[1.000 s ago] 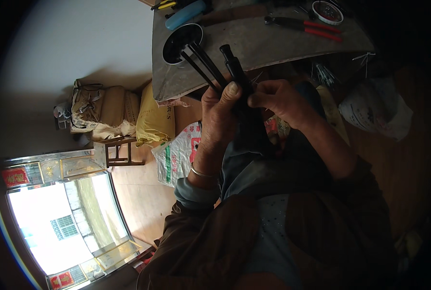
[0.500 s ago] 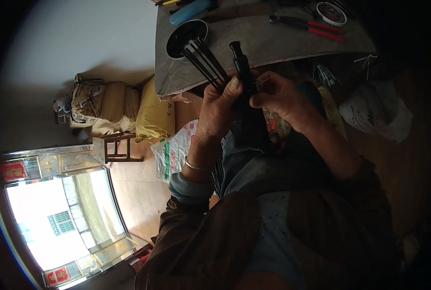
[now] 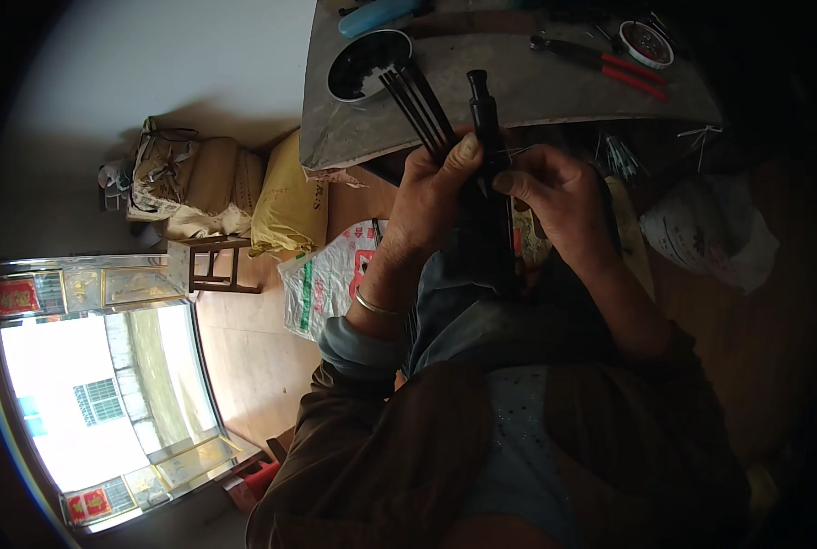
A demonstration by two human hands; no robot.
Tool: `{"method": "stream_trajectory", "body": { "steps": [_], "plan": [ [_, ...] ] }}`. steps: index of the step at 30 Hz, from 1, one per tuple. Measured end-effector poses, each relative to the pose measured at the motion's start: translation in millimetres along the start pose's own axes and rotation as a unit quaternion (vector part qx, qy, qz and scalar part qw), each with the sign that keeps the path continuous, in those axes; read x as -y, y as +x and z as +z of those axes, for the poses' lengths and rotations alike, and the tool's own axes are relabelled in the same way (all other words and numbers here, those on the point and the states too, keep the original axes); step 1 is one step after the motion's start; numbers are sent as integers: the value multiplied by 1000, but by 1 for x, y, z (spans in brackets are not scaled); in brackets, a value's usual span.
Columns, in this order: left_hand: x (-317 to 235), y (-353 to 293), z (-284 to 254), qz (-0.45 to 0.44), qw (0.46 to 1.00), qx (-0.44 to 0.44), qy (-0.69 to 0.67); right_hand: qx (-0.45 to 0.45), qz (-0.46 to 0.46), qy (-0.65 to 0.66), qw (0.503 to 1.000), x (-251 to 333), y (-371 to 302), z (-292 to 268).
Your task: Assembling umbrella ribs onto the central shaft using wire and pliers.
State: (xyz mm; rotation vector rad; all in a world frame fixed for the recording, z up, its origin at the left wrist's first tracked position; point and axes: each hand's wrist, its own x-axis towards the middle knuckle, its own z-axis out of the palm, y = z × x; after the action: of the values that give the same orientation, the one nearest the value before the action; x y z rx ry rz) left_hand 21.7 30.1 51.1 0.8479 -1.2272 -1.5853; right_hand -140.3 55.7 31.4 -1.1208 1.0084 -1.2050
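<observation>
My left hand is closed around several thin black rods with pale tips and a thicker black shaft. The shaft ends in a turned, ringed knob and points toward the table. Its lower part merges with my dark clothing, so its full length is hard to make out. On the other side of the shaft is my right hand, thumb and fingers pinched close together. A fine, light strand, thread or wire, runs between these fingers and the shaft.
On the grey table are a bowl of black bits, red-handled pliers, a round white-rimmed container and a blue object. Plastic bags lie below. A wooden stool and yellow sack stand left.
The view has shifted a little, so hands and table sit further right in the picture. My left hand keeps its grip on rods and shaft; my right fingers stay pinched beside the shaft.
</observation>
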Motion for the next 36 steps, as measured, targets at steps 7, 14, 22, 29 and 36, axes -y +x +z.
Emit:
{"method": "stream_trajectory", "body": {
  "steps": [7,14,22,29,36],
  "plan": [
    [0,-1,-2,19,1000,1,19,-13,19,14,1000,2,2,2],
    [1,-2,-2,12,1000,-7,3,44,89,36,994,1,12,-8],
    [1,-7,-3,14,1000,9,-4,87,139,21,986,-7,15,-13],
    [5,-16,16,36,998,-54,13,64,22,146,987,9,12,9],
    [14,-8,13,20,999,-23,-21,90,58,166,980,1,11,3]
  ]
}}
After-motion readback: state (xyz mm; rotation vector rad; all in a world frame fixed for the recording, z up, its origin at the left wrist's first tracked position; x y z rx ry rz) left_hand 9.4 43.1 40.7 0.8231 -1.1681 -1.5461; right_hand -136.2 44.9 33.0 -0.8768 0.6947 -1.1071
